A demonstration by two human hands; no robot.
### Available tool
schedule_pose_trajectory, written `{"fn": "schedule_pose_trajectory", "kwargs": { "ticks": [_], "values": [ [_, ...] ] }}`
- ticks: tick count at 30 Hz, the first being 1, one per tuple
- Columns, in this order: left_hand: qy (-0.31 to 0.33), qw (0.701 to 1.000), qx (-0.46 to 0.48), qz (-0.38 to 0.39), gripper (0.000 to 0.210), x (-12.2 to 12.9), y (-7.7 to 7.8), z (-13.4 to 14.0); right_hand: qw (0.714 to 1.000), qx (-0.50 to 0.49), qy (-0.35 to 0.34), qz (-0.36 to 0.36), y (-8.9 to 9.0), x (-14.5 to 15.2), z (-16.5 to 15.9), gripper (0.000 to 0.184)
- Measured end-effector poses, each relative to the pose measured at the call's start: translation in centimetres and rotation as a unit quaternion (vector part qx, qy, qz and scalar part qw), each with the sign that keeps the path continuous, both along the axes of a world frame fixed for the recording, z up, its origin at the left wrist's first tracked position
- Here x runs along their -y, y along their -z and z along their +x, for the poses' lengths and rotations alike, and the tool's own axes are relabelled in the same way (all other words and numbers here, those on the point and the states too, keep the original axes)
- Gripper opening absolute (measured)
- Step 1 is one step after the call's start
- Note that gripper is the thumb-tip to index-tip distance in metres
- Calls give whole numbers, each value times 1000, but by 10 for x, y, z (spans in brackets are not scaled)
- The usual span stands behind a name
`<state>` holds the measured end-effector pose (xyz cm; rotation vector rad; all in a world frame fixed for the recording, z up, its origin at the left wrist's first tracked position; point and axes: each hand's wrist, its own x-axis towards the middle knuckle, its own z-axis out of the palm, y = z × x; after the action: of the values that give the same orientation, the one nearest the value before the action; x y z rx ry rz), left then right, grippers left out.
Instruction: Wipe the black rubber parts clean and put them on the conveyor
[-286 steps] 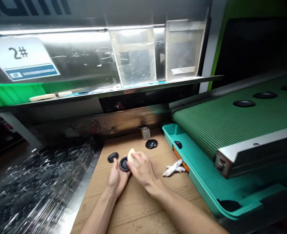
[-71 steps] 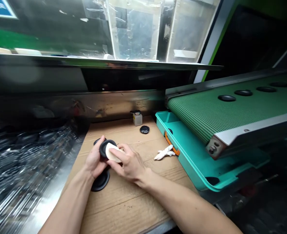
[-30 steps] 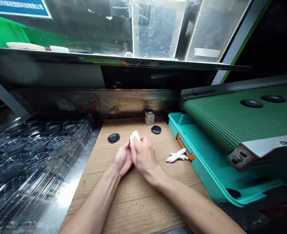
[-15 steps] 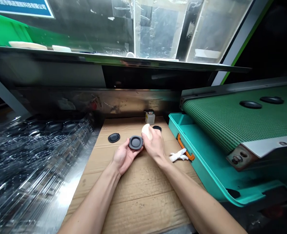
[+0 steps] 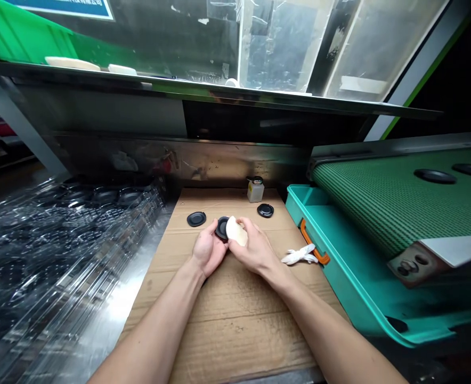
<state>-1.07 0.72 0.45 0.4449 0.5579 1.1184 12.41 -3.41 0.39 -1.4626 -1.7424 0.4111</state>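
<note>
My left hand (image 5: 210, 249) holds a small black dish-shaped part (image 5: 221, 228) by its edge, tilted, above the cardboard sheet (image 5: 219, 330). In my right hand (image 5: 253, 245) is a round cream-white pad (image 5: 235, 231), gripped between thumb and fingers. The pad covers the right side of the black part; whether they touch I cannot tell. A second black part (image 5: 196, 218) lies on the cardboard to the left, and a glossy black one (image 5: 265, 210) to the right. Behind them stands a small translucent bottle (image 5: 255, 190) with a dark top.
A teal bin (image 5: 339, 282) with an orange handle (image 5: 313, 242) stands at the right, under the end of a green conveyor (image 5: 379, 186) carrying black parts (image 5: 435, 176). White cloth (image 5: 300, 255) lies beside the bin. Clear plastic trays (image 5: 71, 250) are stacked left. A metal shelf (image 5: 203, 88) crosses above.
The white pad has come down over the right side of the black part, which has tilted. The glossy black part behind my right hand now shows fully. The view has shifted slightly left.
</note>
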Motion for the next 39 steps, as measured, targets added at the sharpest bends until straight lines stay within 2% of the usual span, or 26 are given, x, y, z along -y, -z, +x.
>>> {"fn": "schedule_pose_trajectory", "kwargs": {
  "ticks": [3,7,9,12,15,18,20,23,25,28,29,32,36,39],
  "values": [
    [-20,1000,-10,2,29,3,-2,2,999,-23,-31,-35,-4,2,0,44],
    [2,1000,0,11,30,8,-1,8,990,-134,-27,-12,-1,-4,-7,30],
    [9,1000,-11,11,30,10,0,9,978,-200,-63,-21,3,-9,-6,30],
    [16,1000,-24,2,30,10,0,8,953,-243,-151,-104,4,-15,5,33],
    [22,1000,-16,3,30,11,-1,8,957,-180,-170,-148,-1,-16,22,29],
    [27,999,-20,11,30,11,0,13,991,-85,-79,-68,-7,-14,29,24],
    [27,999,-24,16,30,12,1,17,998,-51,-29,0,-9,-13,24,24],
    [7,1000,-17,13,28,11,3,18,997,-8,-64,34,-7,-11,12,24],
    [1,1000,-15,8,30,11,3,17,998,31,-47,33,-5,-11,6,24],
    [13,1000,-18,6,33,11,1,16,995,63,60,40,-3,-12,-1,27],
    [13,1000,-17,6,33,11,1,16,994,72,71,42,-2,-11,-3,28],
    [3,1000,-13,7,33,12,-1,16,992,111,54,30,-3,-11,-8,29],
    [7,1000,-28,1,34,12,0,15,979,160,125,-9,-5,-8,-11,33],
    [12,999,-34,0,35,12,0,15,972,210,100,-15,-6,-4,-12,35]
  ]
}}
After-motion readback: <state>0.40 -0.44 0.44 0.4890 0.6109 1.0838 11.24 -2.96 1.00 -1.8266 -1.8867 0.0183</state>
